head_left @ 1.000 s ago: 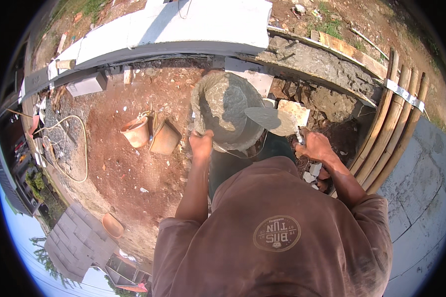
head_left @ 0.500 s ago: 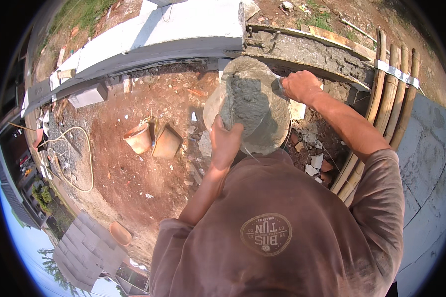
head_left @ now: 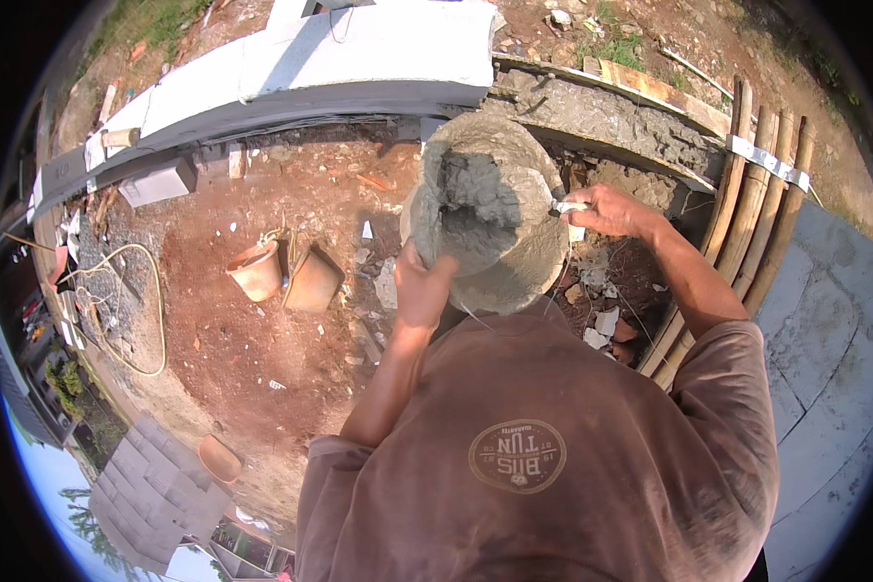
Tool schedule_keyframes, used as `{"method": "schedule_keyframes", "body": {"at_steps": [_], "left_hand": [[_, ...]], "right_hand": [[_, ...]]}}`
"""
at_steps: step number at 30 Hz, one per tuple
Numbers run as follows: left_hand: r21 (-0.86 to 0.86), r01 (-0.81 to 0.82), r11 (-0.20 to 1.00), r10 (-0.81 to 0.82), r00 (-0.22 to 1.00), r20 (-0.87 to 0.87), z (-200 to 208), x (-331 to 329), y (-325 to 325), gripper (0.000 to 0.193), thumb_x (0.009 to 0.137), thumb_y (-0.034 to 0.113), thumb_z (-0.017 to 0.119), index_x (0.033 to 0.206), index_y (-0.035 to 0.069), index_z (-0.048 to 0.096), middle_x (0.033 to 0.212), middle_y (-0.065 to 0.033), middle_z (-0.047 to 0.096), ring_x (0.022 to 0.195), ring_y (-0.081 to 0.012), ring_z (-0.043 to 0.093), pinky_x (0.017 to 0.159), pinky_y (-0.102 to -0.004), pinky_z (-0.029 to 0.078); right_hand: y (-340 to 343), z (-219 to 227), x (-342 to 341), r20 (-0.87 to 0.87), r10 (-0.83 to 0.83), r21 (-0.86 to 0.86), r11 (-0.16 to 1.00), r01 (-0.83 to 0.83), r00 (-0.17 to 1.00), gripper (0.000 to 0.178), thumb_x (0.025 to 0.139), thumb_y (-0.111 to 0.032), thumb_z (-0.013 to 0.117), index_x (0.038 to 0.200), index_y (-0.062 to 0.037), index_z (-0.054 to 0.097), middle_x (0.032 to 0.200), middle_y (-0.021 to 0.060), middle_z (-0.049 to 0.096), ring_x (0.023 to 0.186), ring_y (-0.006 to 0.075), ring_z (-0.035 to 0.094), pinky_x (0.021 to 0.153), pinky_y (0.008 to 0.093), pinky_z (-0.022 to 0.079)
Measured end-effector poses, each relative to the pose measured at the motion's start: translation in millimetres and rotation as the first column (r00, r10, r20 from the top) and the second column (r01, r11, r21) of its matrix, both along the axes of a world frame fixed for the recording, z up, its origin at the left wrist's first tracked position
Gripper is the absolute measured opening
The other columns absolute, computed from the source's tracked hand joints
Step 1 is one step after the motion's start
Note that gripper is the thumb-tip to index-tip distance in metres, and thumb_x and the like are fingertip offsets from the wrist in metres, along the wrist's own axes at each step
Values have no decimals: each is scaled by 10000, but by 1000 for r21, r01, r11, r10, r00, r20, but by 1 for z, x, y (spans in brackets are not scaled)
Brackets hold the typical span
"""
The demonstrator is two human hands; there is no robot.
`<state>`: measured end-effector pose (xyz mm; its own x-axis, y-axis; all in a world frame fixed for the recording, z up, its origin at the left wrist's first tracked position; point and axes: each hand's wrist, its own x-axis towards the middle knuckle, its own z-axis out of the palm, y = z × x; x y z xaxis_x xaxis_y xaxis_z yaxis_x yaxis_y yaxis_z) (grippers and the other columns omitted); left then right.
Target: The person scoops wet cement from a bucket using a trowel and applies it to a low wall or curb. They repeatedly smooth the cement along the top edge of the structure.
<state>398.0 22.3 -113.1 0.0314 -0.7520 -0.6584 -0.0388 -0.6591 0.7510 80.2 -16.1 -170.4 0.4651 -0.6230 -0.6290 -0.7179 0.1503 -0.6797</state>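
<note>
A round bucket [head_left: 549, 254] coated in grey cement stands in front of my chest, with wet mortar [head_left: 477, 180] heaped inside. At its near left side, my left hand [head_left: 427, 287] is closed on the rim, thumb over the edge. My right hand [head_left: 606, 210] is closed round the pale handle of a trowel [head_left: 572, 206] at the bucket's right rim. The trowel's blade cannot be made out. A dark hollow shows in the middle of the mortar.
A white wall top [head_left: 359, 58] and a rough concrete beam [head_left: 601, 116] run ahead. Bamboo poles [head_left: 761, 194] stand bound at the right, beside grey paving [head_left: 815, 330]. Two orange buckets [head_left: 257, 271] lie on the dirt at left. Rubble [head_left: 606, 320] lies right of the bucket.
My right hand has moved down and slightly right, away from the bucket's upper right rim. The hollow in the mortar has become plainer. My left hand stays on the rim.
</note>
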Motion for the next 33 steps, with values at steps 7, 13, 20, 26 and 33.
{"method": "schedule_keyframes", "body": {"at_steps": [7, 13, 20, 26, 33], "left_hand": [[-63, -171, 983, 161, 977, -140, -12, -16, -4, 254, 753, -30, 549, 1007, -39, 539, 888, -37, 574, 768, -80, 507, 661, -233, 425], [-19, -98, 995, 96, 993, -75, -24, -7, 5, 356, 750, -92, 508, 1105, -64, 522, 996, -77, 602, 872, -136, 565, 777, -268, 455], [-43, -156, 987, 153, 986, -73, -22, -10, 7, 319, 751, -86, 511, 1068, -56, 534, 954, -69, 603, 835, -132, 559, 751, -263, 454], [-29, -151, 988, 148, 983, -105, -20, -9, 9, 340, 758, -53, 523, 1097, -66, 516, 1003, -93, 595, 886, -141, 553, 786, -276, 456], [-57, -68, 996, 65, 996, -56, -8, -25, 5, 364, 751, -81, 507, 1115, -73, 521, 1011, -84, 604, 876, -137, 570, 793, -271, 457]], "right_hand": [[-56, 103, -49, -118, -91, 137, 985, 107, 989, 409, 855, -401, 574, 998, -25, 643, 665, 51, 564, 565, 139, 511, 540, 331, 436], [-103, 140, -77, -480, -9, -212, 972, -106, 877, 407, 861, -373, 549, 1084, -42, 628, 813, 148, 664, 758, 281, 634, 728, 404, 497], [-93, 75, -24, -718, -170, -464, 839, -283, 675, 379, 893, -332, 523, 1211, -128, 554, 1045, 158, 626, 928, 324, 631, 795, 441, 511], [-47, 136, -58, -546, -318, -579, 812, -74, 775, 383, 882, -352, 547, 1176, -109, 577, 938, 170, 652, 898, 332, 636, 769, 451, 502], [-22, 98, -22, -660, 198, -78, 941, -328, 725, 337, 862, -338, 573, 1041, -59, 636, 886, 178, 673, 877, 328, 651, 765, 425, 518]]}}
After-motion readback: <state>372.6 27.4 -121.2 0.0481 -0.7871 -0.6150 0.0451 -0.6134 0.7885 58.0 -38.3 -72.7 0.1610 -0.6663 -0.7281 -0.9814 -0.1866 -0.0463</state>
